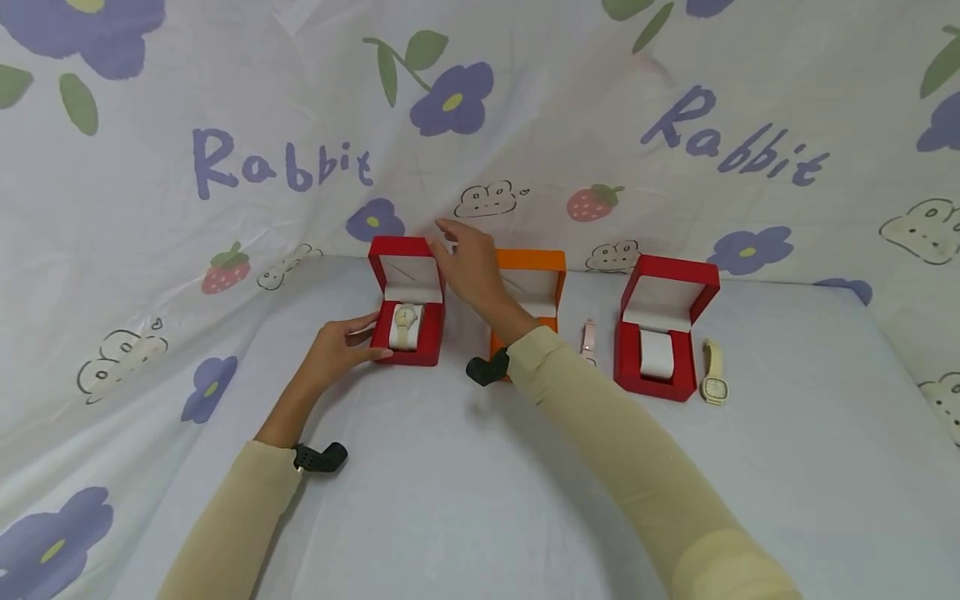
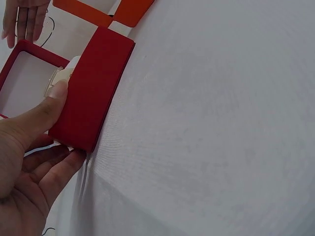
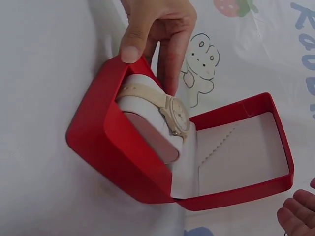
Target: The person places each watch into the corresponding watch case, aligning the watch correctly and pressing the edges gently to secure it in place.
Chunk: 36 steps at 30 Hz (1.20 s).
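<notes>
At the left of the row, a red watch box [image 1: 429, 340] stands with its lid raised. Inside, a cream watch [image 1: 406, 318] is wrapped round a white cushion [image 3: 147, 125]. My left hand [image 1: 341, 350] grips the box's left side; in the left wrist view the thumb [image 2: 58, 91] lies over the front edge and the fingers hold the side. My right hand [image 1: 472, 265] is beside the right edge of the raised lid [image 3: 241, 147], fingers extended and holding nothing. Whether it touches the lid cannot be told.
Right of this box stands an open orange box [image 1: 528, 260], partly hidden by my right arm. Beyond it lie a pink watch [image 1: 589, 340], another open red box [image 1: 678, 367] with a bare white cushion, and a cream watch [image 1: 714, 375]. A printed cloth [image 1: 525, 150] hangs behind.
</notes>
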Available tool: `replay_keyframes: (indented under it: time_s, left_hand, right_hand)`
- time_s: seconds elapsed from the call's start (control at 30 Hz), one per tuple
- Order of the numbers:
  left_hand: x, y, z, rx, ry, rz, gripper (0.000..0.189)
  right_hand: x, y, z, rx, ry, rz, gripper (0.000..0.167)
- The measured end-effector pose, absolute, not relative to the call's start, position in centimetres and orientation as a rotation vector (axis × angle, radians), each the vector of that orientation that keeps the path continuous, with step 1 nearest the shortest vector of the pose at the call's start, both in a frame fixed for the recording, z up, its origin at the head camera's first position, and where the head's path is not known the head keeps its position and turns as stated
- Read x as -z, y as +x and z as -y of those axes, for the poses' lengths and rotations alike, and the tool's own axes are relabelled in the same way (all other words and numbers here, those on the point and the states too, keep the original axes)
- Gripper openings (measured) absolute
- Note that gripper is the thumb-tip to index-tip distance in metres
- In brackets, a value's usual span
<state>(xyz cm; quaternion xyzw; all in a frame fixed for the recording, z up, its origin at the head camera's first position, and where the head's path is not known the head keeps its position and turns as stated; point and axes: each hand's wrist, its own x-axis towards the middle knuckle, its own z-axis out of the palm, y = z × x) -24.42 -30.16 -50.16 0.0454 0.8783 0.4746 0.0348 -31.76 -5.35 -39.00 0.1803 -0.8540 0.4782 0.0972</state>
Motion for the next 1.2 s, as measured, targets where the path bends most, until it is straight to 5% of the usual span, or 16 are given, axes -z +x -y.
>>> replay_keyframes:
  time_s: [1.2]
  left_hand:
    - [50.0,-24.3,29.9,-1.57,0.006,-2.587,0.073]
  right_hand:
    - [40.1,-32.6,6.4,-1.546,0.54,2.707,0.04]
